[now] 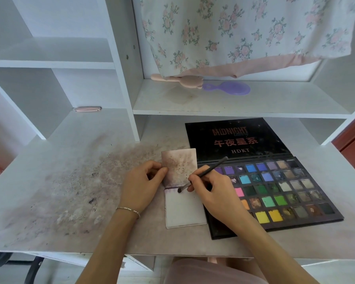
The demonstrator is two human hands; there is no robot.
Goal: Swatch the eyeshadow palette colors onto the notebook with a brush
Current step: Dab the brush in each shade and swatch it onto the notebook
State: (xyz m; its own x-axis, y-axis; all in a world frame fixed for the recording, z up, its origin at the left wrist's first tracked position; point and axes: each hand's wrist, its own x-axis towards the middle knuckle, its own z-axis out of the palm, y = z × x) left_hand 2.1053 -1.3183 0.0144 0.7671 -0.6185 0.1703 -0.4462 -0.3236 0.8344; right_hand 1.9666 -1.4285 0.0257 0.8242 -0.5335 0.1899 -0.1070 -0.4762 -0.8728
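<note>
A small white notebook [183,210] lies open on the desk, its smudged upper page [179,163] flipped up. My left hand [141,185] pinches the left edge of that upper page. My right hand [211,193] grips a dark brush [210,168]; the brush tip touches the top of the lower page, where a faint purple streak shows. The open eyeshadow palette [275,193] with several coloured pans lies to the right, partly under my right hand, its black lid [234,138] folded back.
Powder dust and dark crumbs cover the desk [74,191] left of the notebook. On the shelf behind lie a pink brush [184,79] and a purple hairbrush [230,88]. A floral cloth [244,33] hangs above. A small pink item [88,109] sits on the left shelf.
</note>
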